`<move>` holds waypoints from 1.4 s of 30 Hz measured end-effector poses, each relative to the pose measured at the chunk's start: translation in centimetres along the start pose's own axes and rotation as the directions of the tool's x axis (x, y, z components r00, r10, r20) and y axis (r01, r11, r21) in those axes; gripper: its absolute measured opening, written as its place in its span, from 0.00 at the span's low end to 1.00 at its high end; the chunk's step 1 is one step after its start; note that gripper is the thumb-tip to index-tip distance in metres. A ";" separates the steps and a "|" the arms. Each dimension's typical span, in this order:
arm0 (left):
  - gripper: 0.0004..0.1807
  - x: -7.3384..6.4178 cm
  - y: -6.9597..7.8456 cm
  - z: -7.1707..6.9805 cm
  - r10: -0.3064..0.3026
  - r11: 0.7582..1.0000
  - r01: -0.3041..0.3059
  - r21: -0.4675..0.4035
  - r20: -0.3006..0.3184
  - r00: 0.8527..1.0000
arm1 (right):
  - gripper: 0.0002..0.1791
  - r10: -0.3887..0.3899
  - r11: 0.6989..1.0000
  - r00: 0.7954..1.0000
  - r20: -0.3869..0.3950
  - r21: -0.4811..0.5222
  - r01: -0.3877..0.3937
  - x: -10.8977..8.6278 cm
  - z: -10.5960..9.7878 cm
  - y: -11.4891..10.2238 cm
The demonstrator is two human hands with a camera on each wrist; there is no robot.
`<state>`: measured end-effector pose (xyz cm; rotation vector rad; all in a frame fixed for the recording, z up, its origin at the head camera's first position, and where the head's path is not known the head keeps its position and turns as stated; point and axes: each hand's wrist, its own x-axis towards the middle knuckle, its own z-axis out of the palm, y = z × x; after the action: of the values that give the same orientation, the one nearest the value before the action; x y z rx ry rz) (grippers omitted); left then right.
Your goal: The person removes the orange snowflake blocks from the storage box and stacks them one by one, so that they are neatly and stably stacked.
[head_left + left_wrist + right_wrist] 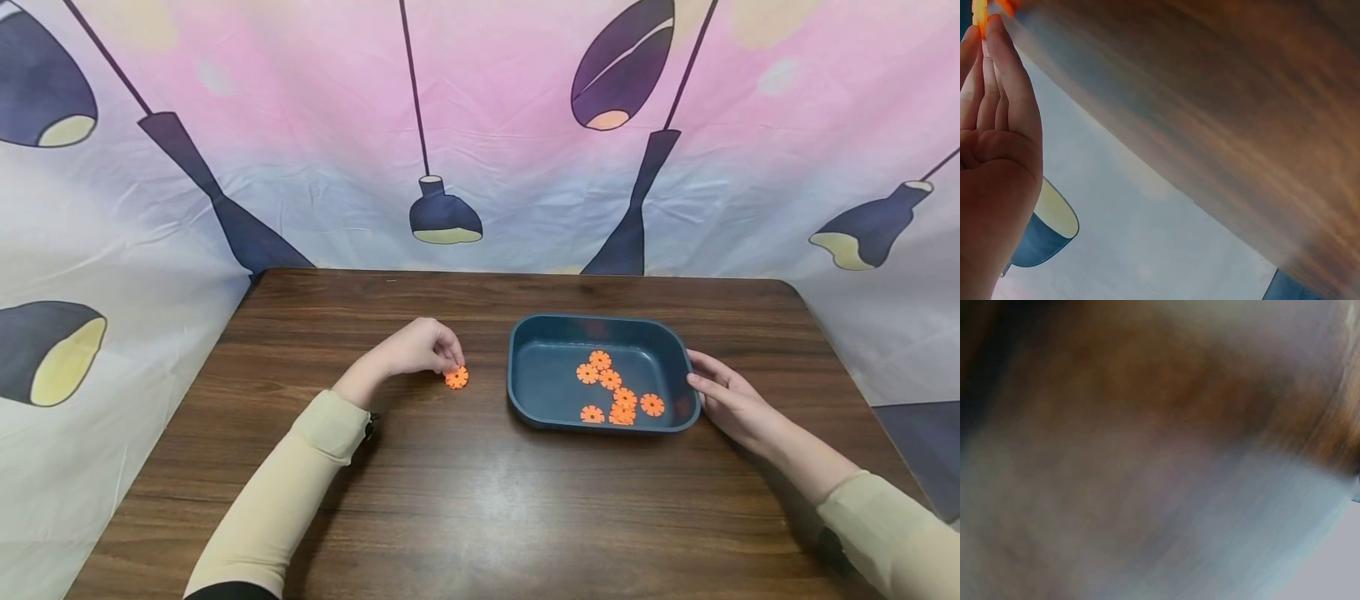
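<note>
My left hand (422, 347) pinches an orange notched disc (457, 378), shaped like a small flower, over the table left of the tray. Seen edge-on in the left wrist view, the disc (980, 17) sits between the thumb and fingertips of the left hand (1004, 119). A dark blue rectangular tray (547, 423) stands right of centre. Several more orange discs (652, 405) lie inside it, some overlapping near the front wall. At the tray's right end, my right hand (738, 406) holds the rim, thumb on the edge. The right wrist view is mostly blurred.
The brown wood-grain table (465, 500) carries the tray. Behind its far edge hangs a pink and blue cloth (337, 125) printed with dark lamps.
</note>
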<state>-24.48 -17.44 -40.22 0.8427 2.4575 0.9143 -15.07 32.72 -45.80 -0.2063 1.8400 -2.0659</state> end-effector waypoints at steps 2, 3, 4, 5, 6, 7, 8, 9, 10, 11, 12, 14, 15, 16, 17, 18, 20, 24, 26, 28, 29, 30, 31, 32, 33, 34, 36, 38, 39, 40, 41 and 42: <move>0.05 0.0 -0.1 0.1 -0.006 1.000 0.006 0.001 0.001 1.000 | 0.19 -0.002 1.000 1.000 0.002 0.004 0.002 0.0 0.0 0.0; 0.05 0.0 -0.1 0.1 -0.006 1.000 0.006 0.003 0.002 1.000 | 0.19 -0.002 1.000 1.000 0.002 0.005 0.002 0.0 0.0 0.0; 0.05 0.0 -0.2 0.2 -0.008 1.000 0.008 0.003 0.002 1.000 | 0.19 -0.003 1.000 1.000 0.003 0.007 0.003 0.0 0.0 0.0; 0.05 0.1 -0.2 0.2 -0.009 1.000 0.009 0.003 0.003 1.000 | 0.19 -0.003 1.000 1.000 0.003 0.009 0.003 0.0 0.0 0.0; 0.05 0.1 -0.2 0.3 -0.009 1.000 0.009 0.005 0.003 1.000 | 0.19 -0.004 1.000 1.000 0.003 0.010 0.004 0.0 0.0 0.0; 0.05 0.1 -0.3 0.3 -0.006 1.000 0.006 0.009 0.002 1.000 | 0.19 -0.005 1.000 1.000 0.004 0.012 0.005 0.0 0.0 0.0; 0.04 0.1 -0.3 0.3 -0.006 1.000 0.006 0.013 0.000 1.000 | 0.19 -0.005 1.000 1.000 0.004 0.013 0.005 0.0 0.0 0.1; 0.04 0.1 -0.4 0.4 -0.005 1.000 0.005 0.017 -0.003 1.000 | 0.19 -0.007 1.000 1.000 0.005 0.013 0.007 0.0 0.0 0.1; 0.04 0.1 -0.4 0.4 -0.006 1.000 0.007 0.020 -0.006 1.000 | 0.20 -0.008 1.000 1.000 0.006 0.015 0.008 0.0 0.0 0.1; 0.04 0.1 -0.4 0.4 -0.003 1.000 0.003 0.025 -0.009 1.000 | 0.20 -0.009 1.000 1.000 0.007 0.015 0.009 0.0 0.0 0.1; 0.04 0.0 -0.4 0.4 -0.001 1.000 0.001 0.029 -0.011 1.000 | 0.20 -0.010 1.000 1.000 0.008 0.015 0.009 0.1 0.0 0.1; 0.04 0.0 -0.4 0.4 -0.002 1.000 0.003 0.031 -0.013 1.000 | 0.20 -0.008 1.000 1.000 0.008 0.012 0.008 0.0 0.0 0.1; 0.04 0.0 -0.4 0.4 -0.001 0.999 0.002 0.033 -0.012 1.000 | 0.19 -0.007 1.000 1.000 0.007 0.009 0.007 0.0 0.0 0.1; 0.04 0.0 -0.4 0.4 -0.004 0.999 0.004 0.035 -0.012 1.000 | 0.19 -0.005 1.000 1.000 0.006 0.006 0.005 0.0 0.0 0.1; 0.04 0.0 -0.5 0.4 -0.004 0.999 0.005 0.039 -0.012 1.000 | 0.19 -0.002 1.000 1.000 0.005 0.003 0.002 0.0 0.0 0.1; 0.04 0.0 -0.5 0.4 -0.007 0.999 0.008 0.042 -0.013 1.000 | 0.19 0.000 1.000 1.000 0.005 0.000 0.000 -0.1 0.0 0.1; 0.05 0.1 -0.7 0.4 -0.010 0.999 0.011 0.049 -0.014 1.000 | 0.19 0.004 1.000 1.000 0.002 -0.005 -0.004 -0.1 -0.1 0.1; 0.06 0.1 -1.1 0.3 -0.004 0.999 0.005 0.049 -0.014 1.000 | 0.19 0.009 1.000 1.000 -0.002 -0.007 -0.009 -0.1 -0.1 0.0; 0.06 0.0 -1.1 0.2 -0.002 0.999 0.003 0.048 -0.015 1.000 | 0.18 0.012 1.000 1.000 -0.006 -0.007 -0.013 -0.1 -0.1 0.0; 0.05 0.0 -1.0 0.1 -0.006 0.999 0.007 0.045 -0.019 1.000 | 0.18 0.015 1.000 1.000 -0.006 -0.008 -0.015 0.0 -0.1 -0.1; 0.05 0.1 -1.1 0.1 -0.004 0.999 0.005 0.047 -0.022 1.000 | 0.18 0.015 1.000 1.000 -0.005 -0.009 -0.015 0.0 -0.1 -0.1; 0.05 0.1 -1.0 0.0 -0.004 0.999 0.006 0.050 -0.028 1.000 | 0.18 0.015 1.000 1.000 -0.004 -0.009 -0.015 0.0 0.0 -0.1; 0.05 0.2 -0.9 0.0 -0.001 0.999 0.003 0.053 -0.036 0.999 | 0.19 0.015 1.000 1.000 -0.002 -0.009 -0.015 0.0 0.0 -0.1; 0.05 0.2 -0.7 -0.1 0.003 0.998 -0.001 0.058 -0.044 0.999 | 0.19 0.015 1.000 1.000 -0.001 -0.008 -0.015 0.0 0.0 -0.1; 0.05 0.3 -0.5 -0.1 0.010 0.998 -0.007 0.061 -0.052 0.999 | 0.19 0.015 1.000 1.000 -0.001 -0.009 -0.015 0.0 0.0 -0.1; 0.05 0.4 -0.3 -0.2 0.020 0.998 -0.016 0.065 -0.060 0.998 | 0.19 0.017 1.000 1.000 -0.002 -0.008 -0.017 0.0 0.0 -0.1; 0.05 0.6 0.4 -0.3 0.041 0.997 -0.036 0.068 -0.076 0.996 | 0.19 0.020 1.000 1.000 -0.003 -0.011 -0.020 0.0 -0.1 -0.2; 0.06 0.9 1.1 -0.4 0.069 0.996 -0.063 0.070 -0.087 0.994 | 0.19 0.020 1.000 1.000 -0.004 -0.010 -0.020 0.0 -0.1 -0.2; 0.06 1.1 1.4 -0.4 0.084 0.995 -0.078 0.069 -0.092 0.992 | 0.19 0.021 1.000 1.000 -0.004 -0.009 -0.021 0.0 -0.1 -0.2; 0.06 1.3 1.8 -0.4 0.100 0.993 -0.093 0.071 -0.097 0.990 | 0.19 0.020 1.000 1.000 -0.003 -0.007 -0.020 0.0 -0.1 -0.2; 0.07 1.5 2.2 -0.4 0.115 0.992 -0.108 0.072 -0.100 0.988 | 0.19 0.020 1.000 1.000 -0.001 -0.006 -0.020 0.0 -0.1 -0.2; 0.07 1.7 2.7 -0.4 0.128 0.990 -0.120 0.074 -0.104 0.986 | 0.19 0.019 1.000 1.000 0.000 -0.005 -0.019 0.0 -0.1 -0.1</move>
<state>-24.92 -14.89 -38.31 1.0037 2.5655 0.9485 -15.11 32.84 -45.66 -0.1891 1.8400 -2.0490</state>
